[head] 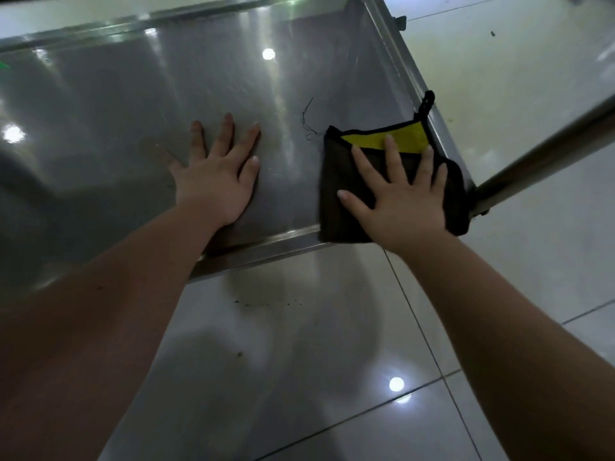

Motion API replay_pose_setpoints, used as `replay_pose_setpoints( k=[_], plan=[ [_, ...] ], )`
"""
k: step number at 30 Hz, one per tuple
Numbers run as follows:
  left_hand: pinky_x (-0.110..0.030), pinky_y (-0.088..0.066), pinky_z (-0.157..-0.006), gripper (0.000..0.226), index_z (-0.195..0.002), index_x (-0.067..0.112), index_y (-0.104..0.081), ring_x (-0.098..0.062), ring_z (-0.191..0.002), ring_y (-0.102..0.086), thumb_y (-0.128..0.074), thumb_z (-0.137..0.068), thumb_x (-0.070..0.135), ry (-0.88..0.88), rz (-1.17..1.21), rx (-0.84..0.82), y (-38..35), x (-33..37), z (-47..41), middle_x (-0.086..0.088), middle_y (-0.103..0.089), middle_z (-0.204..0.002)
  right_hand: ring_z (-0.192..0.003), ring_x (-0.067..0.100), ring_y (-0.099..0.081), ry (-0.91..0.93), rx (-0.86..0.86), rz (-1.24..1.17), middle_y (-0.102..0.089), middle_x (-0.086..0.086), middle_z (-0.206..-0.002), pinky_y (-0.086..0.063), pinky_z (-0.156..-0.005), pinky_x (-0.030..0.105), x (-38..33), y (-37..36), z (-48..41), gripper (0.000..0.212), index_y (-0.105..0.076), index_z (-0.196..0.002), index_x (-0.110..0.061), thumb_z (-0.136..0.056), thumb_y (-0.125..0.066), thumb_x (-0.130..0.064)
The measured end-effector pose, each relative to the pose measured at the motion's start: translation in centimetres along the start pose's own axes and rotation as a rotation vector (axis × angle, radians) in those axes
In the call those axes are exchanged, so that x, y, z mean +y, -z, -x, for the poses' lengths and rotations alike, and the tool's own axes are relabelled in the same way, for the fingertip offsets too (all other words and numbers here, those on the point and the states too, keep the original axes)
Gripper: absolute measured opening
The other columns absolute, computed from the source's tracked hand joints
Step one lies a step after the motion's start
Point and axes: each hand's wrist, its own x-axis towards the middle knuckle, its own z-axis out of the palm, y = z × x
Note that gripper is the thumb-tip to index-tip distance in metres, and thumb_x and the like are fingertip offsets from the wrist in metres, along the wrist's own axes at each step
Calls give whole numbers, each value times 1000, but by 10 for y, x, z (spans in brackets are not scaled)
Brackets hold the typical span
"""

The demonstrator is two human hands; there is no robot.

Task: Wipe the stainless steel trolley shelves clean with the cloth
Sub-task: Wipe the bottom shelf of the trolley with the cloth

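Shelf (133, 104): flat brushed steel, glossy, raised rim | Cloth (336, 181): folded dark fabric, yellow panel, black loop, lay at the shelf's near right corner | Right hand (399, 197): fingers straight, pressed flat on cloth | Left hand (216, 174): spread flat on bare steel | Thread (307, 121): thin, dark, curled beside cloth

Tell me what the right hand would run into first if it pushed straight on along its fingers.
Probably the shelf's raised right rim, which slants in across the path of the right hand. The cloth beneath it already lies close to that rim. Depth is hard to judge.
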Motion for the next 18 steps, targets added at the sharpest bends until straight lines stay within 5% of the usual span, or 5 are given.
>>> replay_pose_setpoints(
  k=[5,13,18],
  plan=[
    [-78,2,-104,51,-150,54,-3,-33,-151,4,-16,-101,51,-1,2,9,1,-2,1,13,1,-164,-144,46,19,307,26,6,15,-6,-163,12,-112,65,-48,-2,-21,71,18,-142,-58,-78,1,-85],
    [-78,3,-105,54,-153,45,-2,-32,-151,4,-15,-101,48,7,1,20,1,-3,0,10,2,-165,-145,49,12,-32,49,-52,10,-2,-164,9,-112,67,-40,32,-143,72,5,-151,-51,-87,-9,-80],
    [-79,3,-105,55,-153,44,3,-32,-151,4,-11,-100,48,13,-10,18,-2,-8,-3,9,4,-165,-145,47,15,162,-14,-41,13,-3,-164,9,-113,66,-57,19,-82,71,11,-148,-54,-85,-7,-81]
  ],
)
